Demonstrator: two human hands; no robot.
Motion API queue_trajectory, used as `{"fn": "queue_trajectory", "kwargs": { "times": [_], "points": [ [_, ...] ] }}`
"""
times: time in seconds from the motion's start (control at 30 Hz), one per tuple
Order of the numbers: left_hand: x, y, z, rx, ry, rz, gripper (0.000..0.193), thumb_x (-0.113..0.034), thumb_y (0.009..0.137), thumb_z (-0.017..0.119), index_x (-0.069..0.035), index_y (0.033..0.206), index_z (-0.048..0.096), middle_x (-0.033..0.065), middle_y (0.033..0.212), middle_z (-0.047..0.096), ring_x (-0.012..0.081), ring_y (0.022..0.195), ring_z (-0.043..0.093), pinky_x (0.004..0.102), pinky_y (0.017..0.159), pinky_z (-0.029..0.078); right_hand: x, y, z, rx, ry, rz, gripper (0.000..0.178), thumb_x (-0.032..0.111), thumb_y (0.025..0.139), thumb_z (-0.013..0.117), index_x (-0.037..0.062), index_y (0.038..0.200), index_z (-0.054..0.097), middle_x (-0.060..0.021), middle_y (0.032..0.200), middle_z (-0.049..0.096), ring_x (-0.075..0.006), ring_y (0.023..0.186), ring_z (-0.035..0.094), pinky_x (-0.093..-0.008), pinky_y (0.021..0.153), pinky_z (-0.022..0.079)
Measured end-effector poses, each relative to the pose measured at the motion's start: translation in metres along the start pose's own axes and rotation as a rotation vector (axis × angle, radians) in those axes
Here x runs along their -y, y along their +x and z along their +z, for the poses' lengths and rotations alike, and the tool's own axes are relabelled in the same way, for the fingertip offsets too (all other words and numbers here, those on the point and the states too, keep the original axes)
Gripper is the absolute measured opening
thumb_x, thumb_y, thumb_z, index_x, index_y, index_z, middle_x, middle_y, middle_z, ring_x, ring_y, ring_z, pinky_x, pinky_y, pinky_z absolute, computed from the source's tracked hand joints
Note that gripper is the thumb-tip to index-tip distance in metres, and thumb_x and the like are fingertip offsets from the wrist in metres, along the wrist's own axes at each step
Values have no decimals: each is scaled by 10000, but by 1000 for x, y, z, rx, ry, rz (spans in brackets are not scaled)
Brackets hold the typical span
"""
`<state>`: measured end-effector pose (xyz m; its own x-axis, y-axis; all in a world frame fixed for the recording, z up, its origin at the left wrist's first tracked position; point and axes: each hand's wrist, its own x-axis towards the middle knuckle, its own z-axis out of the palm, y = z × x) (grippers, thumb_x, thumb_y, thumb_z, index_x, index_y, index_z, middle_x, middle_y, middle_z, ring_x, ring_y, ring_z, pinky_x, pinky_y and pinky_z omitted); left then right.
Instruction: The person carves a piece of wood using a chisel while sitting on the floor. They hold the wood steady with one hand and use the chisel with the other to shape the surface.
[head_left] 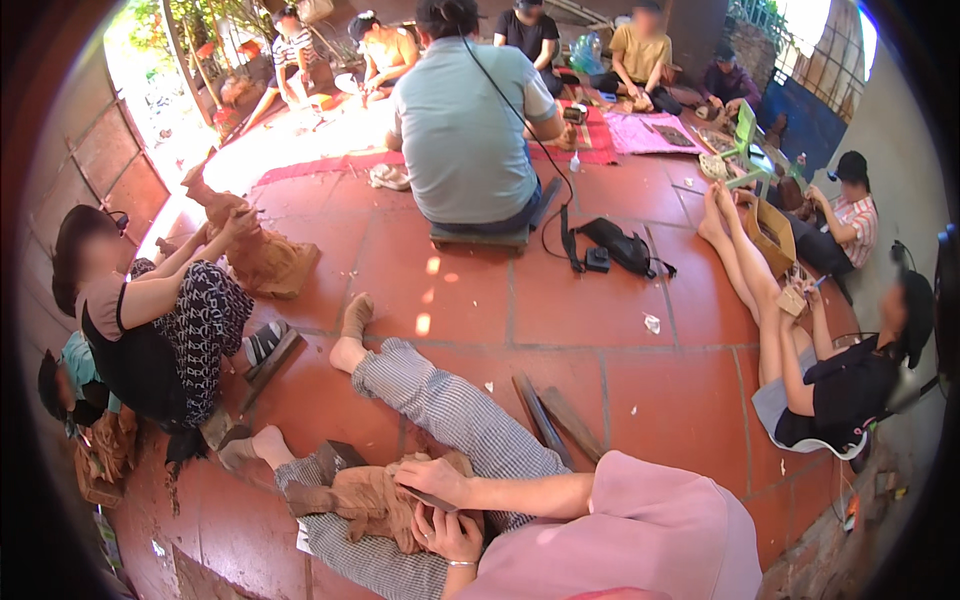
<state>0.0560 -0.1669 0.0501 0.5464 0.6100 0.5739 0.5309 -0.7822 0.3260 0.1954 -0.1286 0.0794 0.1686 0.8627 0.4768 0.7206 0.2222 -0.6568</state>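
A brown carved wooden figure (365, 498) lies across my lap, on my checked trousers, its narrow end toward the left. My right hand (442, 482) is closed on a thin, dark, flat strip (428, 498) held against the carving; its exact kind cannot be made out. Just below, my left hand (450, 536), with a ring and a bracelet, curls its fingers against the wood near the strip. Part of the carving is hidden under both hands.
Beyond my knee, a dark bar (541, 420) and a wooden piece (572, 422) lie on the red tiles (660, 400). A person at left holds a larger carving (265, 255). Ahead sits a person in grey-green (470, 130), near a black bag (618, 245). Others work around.
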Motion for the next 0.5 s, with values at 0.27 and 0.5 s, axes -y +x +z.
{"fn": "queue_trajectory", "kwargs": {
  "times": [0.27, 0.5],
  "points": [
    [1, -5, 2, 20, 10, -6, 231, -196, 830, 620, -16, 912, 741, 111, 1145, 723, 434, 1248, 538, 579, 1082, 348, -4, -2, 1, -129, 139, 58, 125, 169, 912, 657, 57, 961, 632, -112, 920, 648, -316, 796, 659, -385, 633, 554],
    [5, -12, 5, 33, 5, -7, 220, -179, 827, 616, -14, 922, 726, 120, 1189, 705, 431, 1296, 499, 586, 1108, 319, -5, -2, 4, -138, 112, 69, 134, 141, 893, 689, 52, 977, 633, -80, 954, 673, -280, 765, 673, -353, 615, 572]
  ]
}}
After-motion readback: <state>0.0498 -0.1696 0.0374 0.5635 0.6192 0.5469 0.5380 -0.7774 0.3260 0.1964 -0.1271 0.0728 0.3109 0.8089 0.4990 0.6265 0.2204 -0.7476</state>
